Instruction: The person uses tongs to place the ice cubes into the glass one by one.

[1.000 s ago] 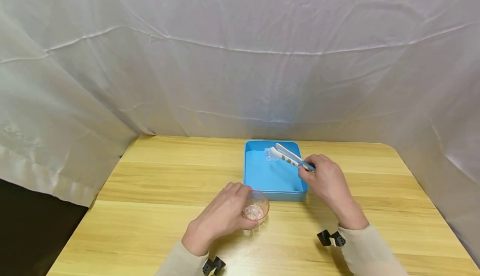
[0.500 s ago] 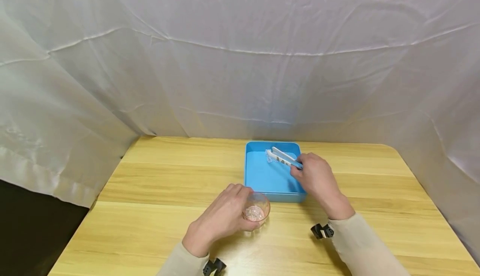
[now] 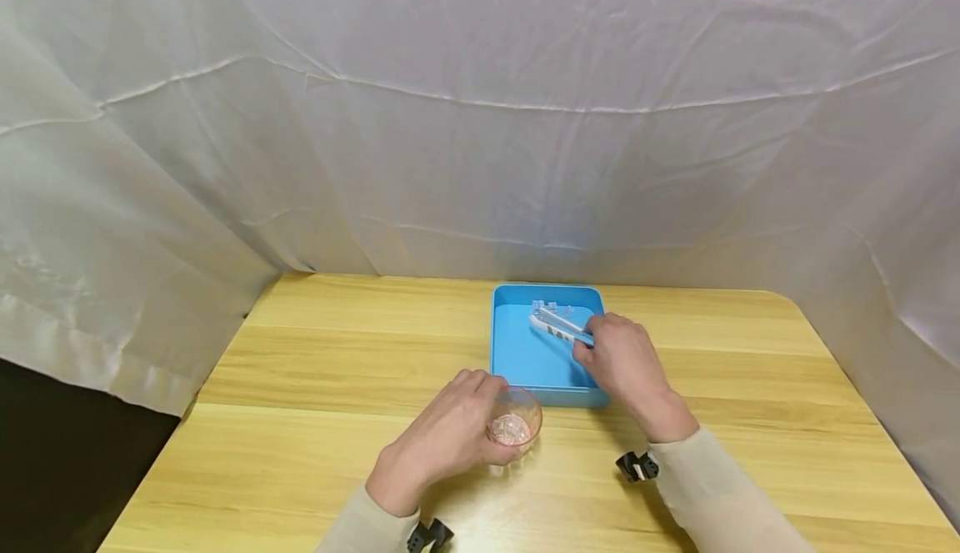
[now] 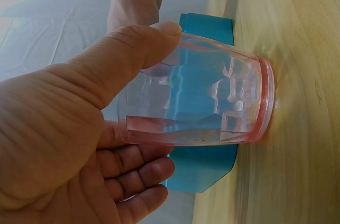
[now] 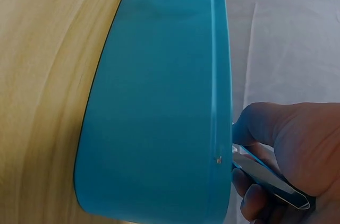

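A clear cup (image 4: pixel 196 94) is held between the thumb and curled fingers of the left hand (image 3: pixel 442 432), upright on a wooden bench (image 3: pixel 300 386). Clear cubes (image 3: pixel 510 429) are seen at the bottom of the cup, below those fingers. A pair of tongs (image 3: pixel 558 325) is gripped in the fingers of the right hand (image 3: pixel 622 361). The tongs' white, dark-patterned arms are pointed away from these fingers, leftward and forward, with a narrow gap between them. A blue tray (image 3: pixel 517 357) is set just beyond the cup and the left fingers, and its right side is reached over by the right hand. More clear pieces (image 3: pixel 552 306) are gathered inside the tray near its far wall, ahead and left of the right fingers, close to the tongs' tips; whether any is touched by the tips cannot be told. A pale sleeve (image 3: pixel 727 486) is worn on each arm, with a black mount (image 3: pixel 637 467) at the wrist. Beyond both hands, the bench is backed by a pale, creased cloth (image 3: pixel 450 169).
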Action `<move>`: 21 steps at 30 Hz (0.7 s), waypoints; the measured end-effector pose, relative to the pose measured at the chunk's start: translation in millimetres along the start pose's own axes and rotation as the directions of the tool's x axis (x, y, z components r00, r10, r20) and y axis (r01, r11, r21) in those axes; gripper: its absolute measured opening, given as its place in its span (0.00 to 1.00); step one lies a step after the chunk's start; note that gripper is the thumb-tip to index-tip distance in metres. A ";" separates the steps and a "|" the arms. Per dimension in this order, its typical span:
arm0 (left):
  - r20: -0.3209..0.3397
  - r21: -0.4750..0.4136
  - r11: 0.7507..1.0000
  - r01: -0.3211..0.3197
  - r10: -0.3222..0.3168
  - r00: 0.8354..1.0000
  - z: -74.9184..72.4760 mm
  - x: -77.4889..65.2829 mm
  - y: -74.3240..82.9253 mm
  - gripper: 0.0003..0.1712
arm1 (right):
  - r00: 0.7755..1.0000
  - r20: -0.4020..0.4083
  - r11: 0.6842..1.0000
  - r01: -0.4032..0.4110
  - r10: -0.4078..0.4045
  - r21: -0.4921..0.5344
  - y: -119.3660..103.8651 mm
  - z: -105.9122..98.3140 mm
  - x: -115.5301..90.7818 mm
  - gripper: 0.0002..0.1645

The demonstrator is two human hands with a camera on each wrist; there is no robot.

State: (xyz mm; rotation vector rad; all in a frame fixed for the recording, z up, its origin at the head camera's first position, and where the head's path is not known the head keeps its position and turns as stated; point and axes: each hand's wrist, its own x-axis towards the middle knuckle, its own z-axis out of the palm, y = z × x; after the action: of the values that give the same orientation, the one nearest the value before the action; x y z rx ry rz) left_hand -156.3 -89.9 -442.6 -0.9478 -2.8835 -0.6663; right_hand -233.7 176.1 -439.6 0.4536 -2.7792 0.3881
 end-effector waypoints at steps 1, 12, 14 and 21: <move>0.001 -0.001 1.000 0.001 -0.001 1.000 -0.1 0.0 0.0 0.41 | 1.000 -0.006 1.000 0.005 -0.005 -0.001 -0.1 0.5 0.1 0.11; 0.019 -0.017 1.000 0.023 -0.023 1.000 -0.3 0.5 0.0 0.42 | 1.000 -0.019 0.999 0.022 -0.022 -0.036 -1.7 4.3 2.2 0.13; 0.021 -0.020 0.999 0.025 -0.025 0.999 -0.4 0.7 -0.1 0.41 | 1.000 -0.012 0.999 0.018 -0.019 -0.034 -1.9 5.2 2.1 0.13; 0.034 -0.023 0.999 0.035 -0.034 0.999 -0.1 1.4 0.0 0.42 | 0.999 0.036 1.000 -0.002 0.003 -0.023 -4.2 6.7 0.0 0.12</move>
State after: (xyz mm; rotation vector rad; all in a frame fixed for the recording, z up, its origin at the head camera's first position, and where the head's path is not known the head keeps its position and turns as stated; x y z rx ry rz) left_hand -157.4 -89.1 -442.2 -0.9231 -2.9344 -0.6952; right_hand -233.9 170.2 -444.9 0.4560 -2.8167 0.3513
